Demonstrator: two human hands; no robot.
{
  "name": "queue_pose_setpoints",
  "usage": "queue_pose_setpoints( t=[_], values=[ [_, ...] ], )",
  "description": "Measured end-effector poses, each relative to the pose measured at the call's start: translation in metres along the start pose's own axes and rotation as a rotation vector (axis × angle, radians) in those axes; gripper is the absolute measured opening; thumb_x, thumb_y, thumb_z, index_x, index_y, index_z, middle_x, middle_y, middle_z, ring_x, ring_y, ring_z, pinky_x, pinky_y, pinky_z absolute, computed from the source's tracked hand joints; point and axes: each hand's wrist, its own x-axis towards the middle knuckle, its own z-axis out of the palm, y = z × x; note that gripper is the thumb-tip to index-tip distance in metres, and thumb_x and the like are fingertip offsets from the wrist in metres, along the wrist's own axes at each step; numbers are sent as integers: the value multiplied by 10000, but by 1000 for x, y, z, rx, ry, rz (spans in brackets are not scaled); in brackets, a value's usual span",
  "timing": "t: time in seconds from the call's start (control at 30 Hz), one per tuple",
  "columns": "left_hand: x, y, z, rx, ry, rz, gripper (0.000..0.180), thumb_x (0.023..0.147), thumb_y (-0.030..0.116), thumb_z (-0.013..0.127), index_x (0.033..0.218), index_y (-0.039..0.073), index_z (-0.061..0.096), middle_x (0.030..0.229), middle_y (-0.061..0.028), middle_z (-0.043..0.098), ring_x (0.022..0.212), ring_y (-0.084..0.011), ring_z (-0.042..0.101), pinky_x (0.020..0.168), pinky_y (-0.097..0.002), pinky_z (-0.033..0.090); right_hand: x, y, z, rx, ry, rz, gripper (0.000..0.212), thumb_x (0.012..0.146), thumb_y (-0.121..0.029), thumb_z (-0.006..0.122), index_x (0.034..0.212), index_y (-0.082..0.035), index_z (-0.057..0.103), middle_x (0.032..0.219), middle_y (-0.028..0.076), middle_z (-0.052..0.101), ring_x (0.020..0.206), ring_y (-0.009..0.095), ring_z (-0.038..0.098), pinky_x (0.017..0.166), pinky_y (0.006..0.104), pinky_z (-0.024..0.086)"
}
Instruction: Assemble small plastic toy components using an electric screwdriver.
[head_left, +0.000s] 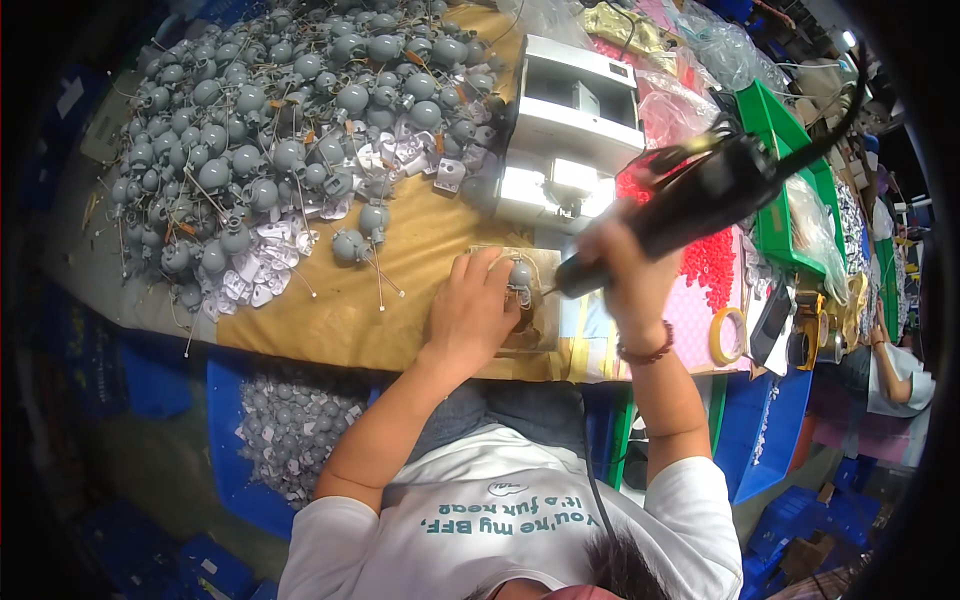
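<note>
My left hand (466,312) is closed on a small grey ball-shaped part (520,273), pressing it onto a flat fixture board (540,338) at the table's front edge. The fingers partly hide the part. Just to the right, my right hand (632,268) is wrapped round a black electric screwdriver (705,195), slightly blurred by motion. The screwdriver lies tilted, its tip pointing left at the grey part, seemingly a little apart from it. Its cord runs up to the right. Two more grey parts with thin wires (350,245) lie left of my left hand.
A large heap of grey wired parts (250,160) and white plastic pieces (265,265) covers the left. Behind my hands stands a white machine (575,115). Red pieces (708,270), a yellow tape roll (727,335) and a green tray (790,200) lie right. A blue bin (235,460) stands below.
</note>
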Motion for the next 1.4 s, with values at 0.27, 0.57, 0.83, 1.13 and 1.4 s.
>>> queue_pose_setpoints(
  t=[0.27, 0.57, 0.83, 1.13, 1.4],
  values=[
    [-2, -1, -5, -101, -4, 66, 372, 771, 88, 766, 1126, 62, 656, 1148, -79, 665, 1130, -306, 575, 902, -402, 508, 20, 54, -83, -66, 315, 61, 473, 993, -80, 604, 1428, 14, 442, 1199, 87, 612, 1014, 155, 620, 839, 265, 510],
    [-9, 2, 0, -62, 74, 105, 384, 742, 38, 786, 1106, 57, 666, 1099, -75, 709, 1038, -301, 626, 875, -390, 522, -37, 66, -32, -610, -358, -113, 128, 886, -2, 691, 1011, 26, 700, 1027, 117, 693, 967, 207, 650, 831, 319, 515],
    [-10, 2, 1, -37, 73, 112, 394, 750, 43, 788, 1123, 68, 661, 1083, -74, 704, 975, -294, 633, 831, -390, 526, -37, 76, -11, -32, -175, 317, 141, 1025, -109, 559, 1040, 23, 604, 956, 114, 707, 882, 180, 674, 804, 304, 547],
    [-8, 0, 3, -23, 69, 160, 363, 779, 91, 761, 1130, 84, 669, 1044, -51, 688, 866, -267, 621, 756, -384, 514, -30, 82, -4, 369, 37, 545, 177, 1077, -181, 453, 1140, -15, 452, 910, 156, 683, 833, 236, 697, 761, 327, 582],
    [-46, -15, -20, -108, 39, 240, 325, 795, 85, 757, 1111, 74, 678, 1059, -70, 696, 895, -281, 663, 763, -380, 534, -34, 62, -35, 199, -295, 564, 219, 1013, -119, 599, 1188, -3, 534, 1064, 163, 688, 992, 231, 691, 890, 351, 568]
  ],
)
